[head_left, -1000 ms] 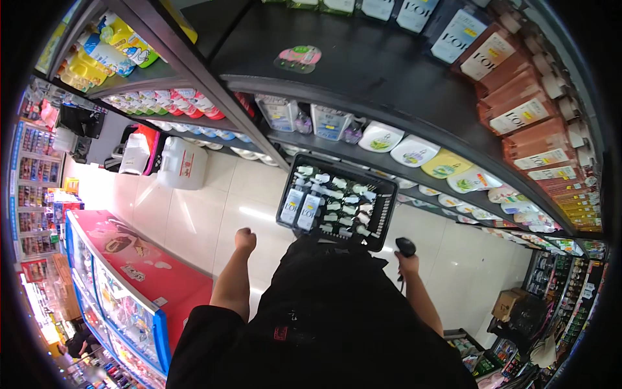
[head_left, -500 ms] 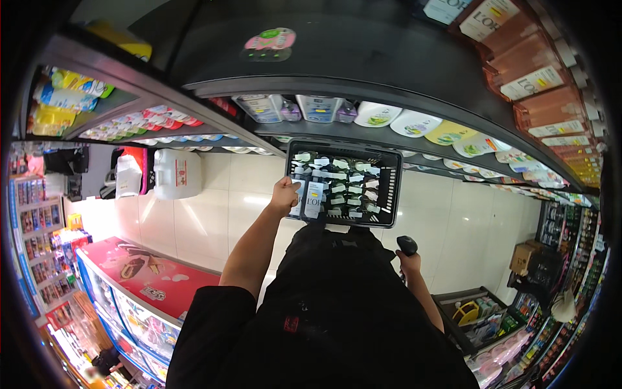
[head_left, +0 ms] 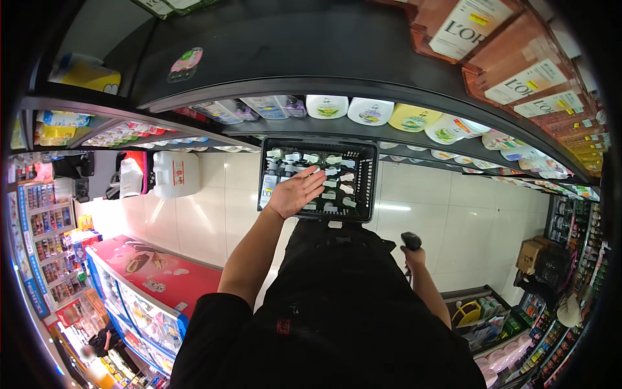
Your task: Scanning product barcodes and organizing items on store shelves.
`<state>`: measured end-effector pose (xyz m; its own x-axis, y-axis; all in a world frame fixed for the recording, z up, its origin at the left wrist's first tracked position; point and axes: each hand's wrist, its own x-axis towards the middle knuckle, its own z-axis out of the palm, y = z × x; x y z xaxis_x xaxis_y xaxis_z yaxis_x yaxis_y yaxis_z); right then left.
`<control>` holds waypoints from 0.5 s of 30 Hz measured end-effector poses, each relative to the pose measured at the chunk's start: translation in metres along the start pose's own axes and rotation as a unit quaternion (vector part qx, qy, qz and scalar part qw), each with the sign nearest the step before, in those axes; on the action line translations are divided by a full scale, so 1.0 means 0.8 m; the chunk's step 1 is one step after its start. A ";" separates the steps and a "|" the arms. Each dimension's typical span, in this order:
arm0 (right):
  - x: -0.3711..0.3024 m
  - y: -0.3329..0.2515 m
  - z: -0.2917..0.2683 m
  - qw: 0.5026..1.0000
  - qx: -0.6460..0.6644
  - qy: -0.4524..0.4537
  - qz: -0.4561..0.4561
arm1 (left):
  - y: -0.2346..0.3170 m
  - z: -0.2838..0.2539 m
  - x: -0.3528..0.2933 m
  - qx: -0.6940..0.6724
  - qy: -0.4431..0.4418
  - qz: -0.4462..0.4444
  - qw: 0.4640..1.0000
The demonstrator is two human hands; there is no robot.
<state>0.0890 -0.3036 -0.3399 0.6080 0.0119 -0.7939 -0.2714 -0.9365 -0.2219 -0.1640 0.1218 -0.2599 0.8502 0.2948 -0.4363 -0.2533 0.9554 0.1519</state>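
Observation:
My left hand (head_left: 298, 193) is open, palm up with the fingers stretched out, over a black plastic basket (head_left: 371, 181). Inside the basket stand several bottles with pale pump tops (head_left: 330, 183), packed in rows. A white-labelled bottle (head_left: 266, 188) shows at the basket's left side; my hand hides some of the bottles beside it. Lower right, away from the basket, my right hand (head_left: 416, 260) is closed round a dark handle with a rounded black head (head_left: 410, 241). What kind of tool this is I cannot make out.
Dark shelves (head_left: 272, 52) run across the front, with white and yellow bottles (head_left: 369, 111) on the lower tier and orange bottles (head_left: 518, 71) at right. A white jug (head_left: 176, 178) stands left. A red-topped display freezer (head_left: 155, 272) and a crate (head_left: 479, 318) flank me.
My left hand has let go of a bottle at the basket's left side, turned palm up and moved right over the pump tops. My right hand still grips the black handle. The view has shifted right.

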 end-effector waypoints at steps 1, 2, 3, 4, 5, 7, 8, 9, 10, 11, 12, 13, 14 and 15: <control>0.013 -0.006 -0.013 1.000 0.000 0.006 -0.007 | -0.006 0.007 0.001 -0.053 -0.009 -0.016 0.998; 0.024 -0.014 -0.026 1.000 0.008 0.010 -0.018 | -0.012 0.013 0.003 -0.034 -0.022 -0.009 0.999; 0.033 -0.024 -0.039 1.000 0.013 0.019 -0.021 | -0.017 0.017 0.004 -0.042 -0.004 -0.011 0.999; 0.040 -0.033 -0.052 0.999 0.026 0.017 -0.029 | -0.021 0.020 0.005 -0.047 -0.007 -0.011 0.999; 0.046 -0.043 -0.063 0.998 0.046 0.022 -0.030 | -0.023 0.021 0.005 -0.050 0.000 -0.008 0.999; 0.053 -0.058 -0.081 0.995 0.086 0.031 -0.023 | -0.026 0.016 0.005 -0.021 0.025 0.006 0.999; 0.055 -0.062 -0.085 0.994 0.100 0.035 -0.027 | -0.024 0.011 0.003 0.031 0.043 0.016 0.998; 0.056 -0.065 -0.087 0.992 0.116 0.034 -0.030 | -0.022 0.002 0.001 0.089 0.075 0.028 0.993; 0.057 -0.067 -0.087 0.992 0.116 0.035 -0.030 | -0.019 -0.009 -0.003 0.101 0.085 0.037 0.991; 0.056 -0.066 -0.083 0.992 0.113 0.037 -0.031 | -0.014 -0.024 -0.008 0.090 0.079 0.042 0.992; 0.053 -0.064 -0.078 0.994 0.103 0.039 -0.025 | -0.010 -0.040 -0.012 0.102 0.142 0.054 0.983; 0.051 -0.062 -0.073 0.995 0.090 0.045 -0.012 | -0.006 -0.059 -0.013 0.113 0.153 0.082 0.978; 0.045 -0.058 -0.063 0.995 0.086 0.054 -0.004 | 0.001 -0.080 -0.017 0.134 0.223 0.099 0.961; 0.038 -0.054 -0.054 0.995 0.085 0.053 -0.005 | 0.008 -0.104 -0.026 0.143 0.286 0.122 0.940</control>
<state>0.1511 -0.2783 -0.3299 0.6848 -0.0241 -0.7284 -0.3817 -0.8632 -0.3303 -0.2220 0.1236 -0.3235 0.3757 0.5435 -0.7507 -0.2044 0.8386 0.5049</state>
